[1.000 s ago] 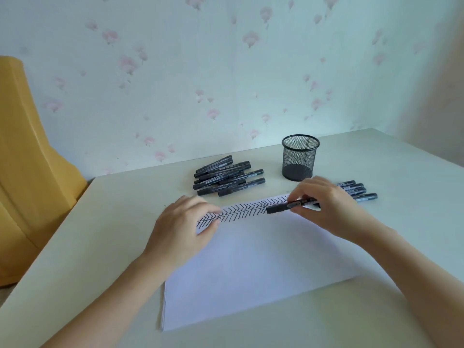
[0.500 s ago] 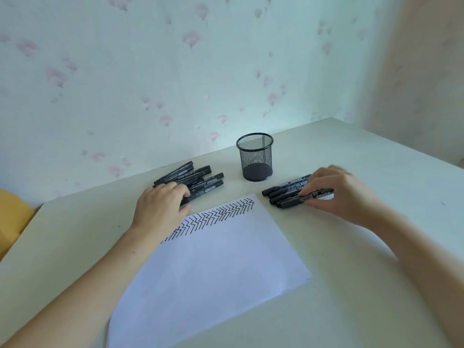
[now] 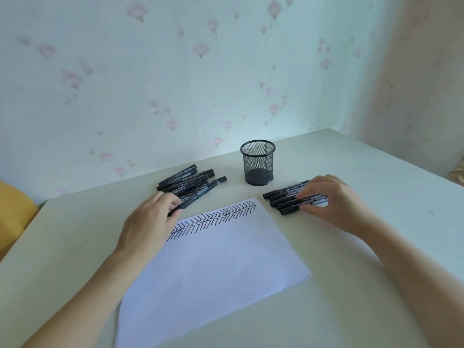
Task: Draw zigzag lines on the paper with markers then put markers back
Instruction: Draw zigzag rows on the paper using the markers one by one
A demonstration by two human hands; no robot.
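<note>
A white paper [image 3: 213, 262] lies on the table with a band of black zigzag lines [image 3: 216, 217] along its far edge. Left of it sits a pile of black markers [image 3: 193, 183]. My left hand [image 3: 150, 219] is at that pile's near end, fingers curled over the nearest marker [image 3: 198, 194]. Right of the paper lies a second row of black markers [image 3: 283, 197]. My right hand [image 3: 334, 202] rests on this row, thumb and fingers pinching the nearest marker [image 3: 291, 208]. A black mesh pen cup [image 3: 257, 162] stands upright between the two piles, with nothing in it.
The pale table [image 3: 376, 285] meets a flowered wall at the back. Its right edge runs diagonally at the far right. A yellow chair back [image 3: 12, 212] shows at the left edge.
My right hand carried its marker off the paper to the right row. My left hand left the paper and reached the left pile. The view shifted right.
</note>
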